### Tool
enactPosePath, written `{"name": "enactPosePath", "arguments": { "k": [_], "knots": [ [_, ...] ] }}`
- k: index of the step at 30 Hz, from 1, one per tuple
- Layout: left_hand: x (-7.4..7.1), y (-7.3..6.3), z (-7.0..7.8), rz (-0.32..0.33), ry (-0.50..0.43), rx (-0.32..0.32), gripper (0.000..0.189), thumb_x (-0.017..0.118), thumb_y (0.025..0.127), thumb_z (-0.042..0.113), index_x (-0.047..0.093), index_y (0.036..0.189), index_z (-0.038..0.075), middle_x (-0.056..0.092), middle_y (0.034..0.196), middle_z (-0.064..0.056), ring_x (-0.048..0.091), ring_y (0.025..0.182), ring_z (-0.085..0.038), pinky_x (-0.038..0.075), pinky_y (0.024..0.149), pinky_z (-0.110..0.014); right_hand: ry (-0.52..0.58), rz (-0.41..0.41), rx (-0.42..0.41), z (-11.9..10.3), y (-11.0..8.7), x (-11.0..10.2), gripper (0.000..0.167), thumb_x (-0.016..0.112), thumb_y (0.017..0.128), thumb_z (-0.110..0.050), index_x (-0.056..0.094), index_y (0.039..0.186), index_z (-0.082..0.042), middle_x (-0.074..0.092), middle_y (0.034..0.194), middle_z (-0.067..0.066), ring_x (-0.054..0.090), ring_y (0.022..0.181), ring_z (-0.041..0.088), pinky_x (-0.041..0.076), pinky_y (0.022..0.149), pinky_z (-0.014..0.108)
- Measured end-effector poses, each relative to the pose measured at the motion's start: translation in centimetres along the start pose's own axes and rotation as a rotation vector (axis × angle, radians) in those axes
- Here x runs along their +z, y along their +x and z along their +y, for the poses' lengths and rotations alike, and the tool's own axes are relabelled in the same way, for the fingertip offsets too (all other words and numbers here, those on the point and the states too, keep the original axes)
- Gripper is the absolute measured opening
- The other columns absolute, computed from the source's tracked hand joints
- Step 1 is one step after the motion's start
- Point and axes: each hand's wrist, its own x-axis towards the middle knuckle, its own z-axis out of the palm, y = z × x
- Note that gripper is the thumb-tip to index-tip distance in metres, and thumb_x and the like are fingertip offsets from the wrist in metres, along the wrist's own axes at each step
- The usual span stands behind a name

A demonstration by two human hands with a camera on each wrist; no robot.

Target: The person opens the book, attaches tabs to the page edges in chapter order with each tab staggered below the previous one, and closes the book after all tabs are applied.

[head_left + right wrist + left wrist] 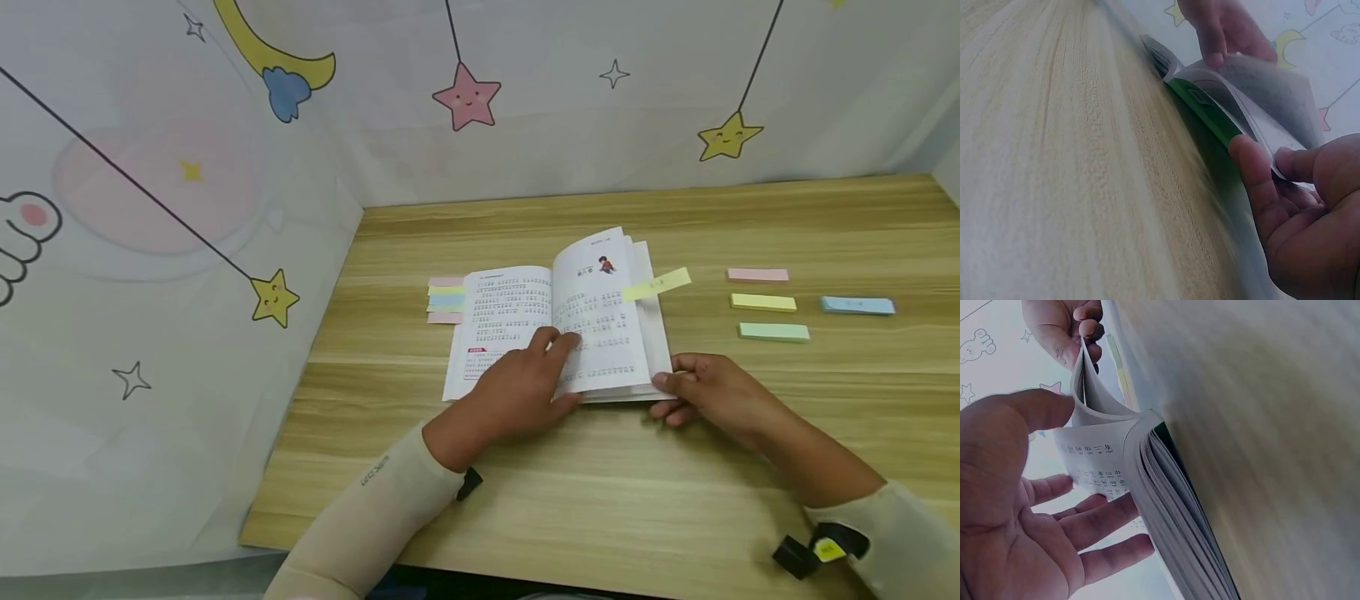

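Note:
An open book (pixel 510 308) lies on the table, its right-hand pages lifted and curving. My left hand (pixel 525 383) rests across the middle of it, its fingers spread over the pages in the left wrist view. My right hand (pixel 712 392) grips the lower right corner, thumb on the pages and fingers under the green cover (pixel 1204 109). A yellow sticky tab (pixel 656 284) sticks out from the right edge of the raised page. Several coloured tabs (pixel 446 300) jut from the book's left edge.
To the right of the book are pads of sticky tabs: pink (pixel 757 274), yellow (pixel 762 302), green (pixel 773 332) and blue (pixel 857 305). A wall cloth (pixel 540 150) with stars stands behind the wooden table (pixel 570 500) and along its left side.

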Motion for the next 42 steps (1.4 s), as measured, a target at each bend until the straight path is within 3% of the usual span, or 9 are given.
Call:
{"name": "enactPosePath", "arguments": {
  "k": [5,13,19,23,28,32,36,40,42],
  "knots": [
    [-0.1,-0.2,0.0,-0.018,-0.110,-0.043,0.080,0.064,0.092,0.024,0.022,0.160,0.010,0.039,0.145,-0.017,0.054,0.056,-0.013,0.043,0.048,-0.024,0.013,-0.008,0.003,0.2,0.0,-0.2,0.043,0.060,0.103,-0.009,0.045,0.134,0.017,0.075,0.092,0.019,0.073,0.080,0.022,0.060,0.071,0.034],
    [0.2,0.0,0.2,0.015,-0.022,-0.026,0.097,0.073,0.090,0.052,0.020,0.161,0.013,0.037,0.147,-0.013,0.056,0.064,-0.011,0.045,0.052,-0.022,-0.129,0.059,0.003,-0.2,0.6,0.7,0.053,0.077,0.094,-0.022,0.053,0.129,0.009,0.069,0.081,0.011,0.065,0.068,0.019,0.057,0.063,0.032],
    [0.3,-0.2,0.0,0.019,-0.058,-0.030,0.090,0.070,0.095,0.043,0.018,0.161,0.011,0.036,0.148,-0.013,0.055,0.059,-0.010,0.045,0.051,-0.022,-0.104,0.070,-0.016,0.0,0.8,0.7,0.041,0.069,0.099,-0.015,0.054,0.126,0.011,0.070,0.086,0.012,0.065,0.069,0.018,0.056,0.061,0.032],
    [0.2,-0.2,-0.2,0.007,-0.078,-0.029,0.089,0.070,0.095,0.047,0.021,0.160,0.012,0.038,0.148,-0.012,0.060,0.069,-0.012,0.049,0.058,-0.024,-0.087,0.068,-0.028,0.1,0.7,0.6,0.037,0.063,0.102,-0.009,0.053,0.128,0.015,0.070,0.088,0.014,0.066,0.071,0.019,0.056,0.062,0.032],
    [0.2,0.1,-0.4,0.014,-0.035,0.018,0.082,0.073,0.092,0.052,0.037,0.153,0.010,0.049,0.142,-0.007,0.064,0.095,-0.015,0.054,0.072,-0.029,-0.004,0.015,-0.061,-0.1,0.6,0.7,0.042,0.047,0.110,-0.016,0.048,0.137,0.016,0.072,0.095,0.018,0.069,0.079,0.022,0.057,0.067,0.034],
    [0.0,0.2,-0.4,0.016,-0.016,0.036,0.078,0.073,0.091,0.053,0.042,0.149,0.011,0.052,0.140,-0.004,0.065,0.095,-0.015,0.053,0.070,-0.029,0.156,-0.089,-0.157,-0.3,0.2,0.5,0.045,0.038,0.113,-0.029,0.061,0.132,0.005,0.072,0.101,0.023,0.071,0.086,0.024,0.058,0.070,0.035],
    [-0.1,0.3,-0.3,0.011,-0.019,0.033,0.076,0.074,0.090,0.054,0.043,0.146,0.012,0.052,0.140,-0.002,0.065,0.090,-0.013,0.051,0.066,-0.029,0.256,-0.184,-0.233,-0.4,-0.2,-0.1,0.032,0.041,0.112,-0.018,0.070,0.122,-0.009,0.073,0.107,0.021,0.073,0.089,0.024,0.059,0.070,0.033],
    [0.1,0.4,-0.3,0.005,-0.003,0.031,0.074,0.073,0.090,0.055,0.046,0.145,0.013,0.053,0.140,0.000,0.065,0.088,-0.013,0.050,0.065,-0.028,0.218,-0.135,-0.212,-0.9,-0.5,-0.1,0.027,0.047,0.106,-0.003,0.061,0.127,0.007,0.074,0.108,0.015,0.073,0.088,0.023,0.059,0.069,0.032],
    [0.3,0.5,-0.3,0.003,0.016,0.035,0.073,0.072,0.090,0.056,0.047,0.144,0.013,0.053,0.140,0.001,0.066,0.090,-0.013,0.050,0.065,-0.029,0.210,-0.117,-0.200,-1.1,-0.6,-0.1,0.028,0.046,0.106,-0.003,0.060,0.127,0.008,0.074,0.109,0.013,0.074,0.088,0.023,0.059,0.069,0.032]
  ]
}}
